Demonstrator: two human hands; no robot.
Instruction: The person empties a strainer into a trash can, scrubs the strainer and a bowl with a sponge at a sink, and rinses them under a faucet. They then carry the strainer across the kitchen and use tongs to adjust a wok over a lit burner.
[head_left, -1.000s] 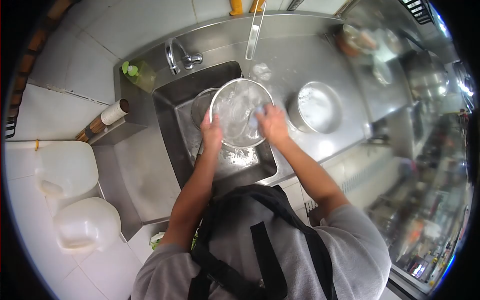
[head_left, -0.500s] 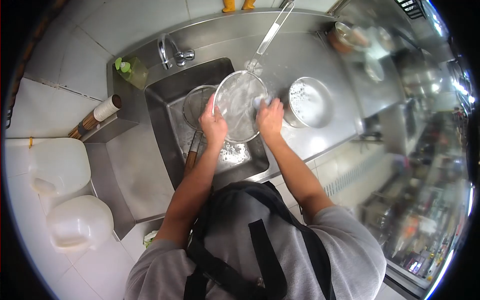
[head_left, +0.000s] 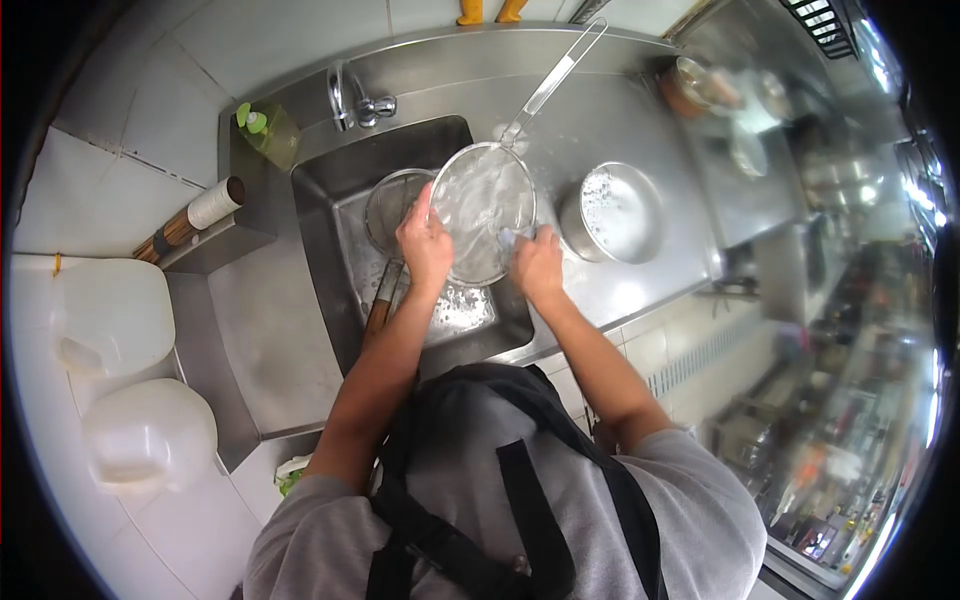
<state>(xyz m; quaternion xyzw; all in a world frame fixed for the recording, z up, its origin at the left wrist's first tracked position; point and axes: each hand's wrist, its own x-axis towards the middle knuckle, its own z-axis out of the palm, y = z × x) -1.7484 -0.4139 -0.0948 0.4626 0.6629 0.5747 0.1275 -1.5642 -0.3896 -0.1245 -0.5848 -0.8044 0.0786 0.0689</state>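
My left hand (head_left: 425, 248) is closed on the left rim of a large round mesh strainer (head_left: 480, 205), its mesh streaked with white suds. The strainer lies over the right side of the sink, its long wire handle pointing away to the upper right. At the strainer's lower right rim, my right hand (head_left: 538, 265) pinches a pale, whitish scrubbing pad (head_left: 512, 238) against the mesh. Down in the sink, partly hidden by my left hand, rests a smaller strainer (head_left: 385, 215) with a wooden handle. Just right of my right hand stands a metal pot (head_left: 578, 230) of foamy water.
The steel sink (head_left: 320, 240) has a faucet (head_left: 350, 100) behind it. A green-topped soap bottle (head_left: 268, 135) stands at the back left corner, near a bamboo brush (head_left: 190, 218). White plastic jugs (head_left: 150, 435) are at far left. Pans and bowls (head_left: 705, 85) sit further right.
My right hand and the pad have moved down along the strainer's right side. My left hand keeps its hold on the rim. The whole view has shifted slightly.
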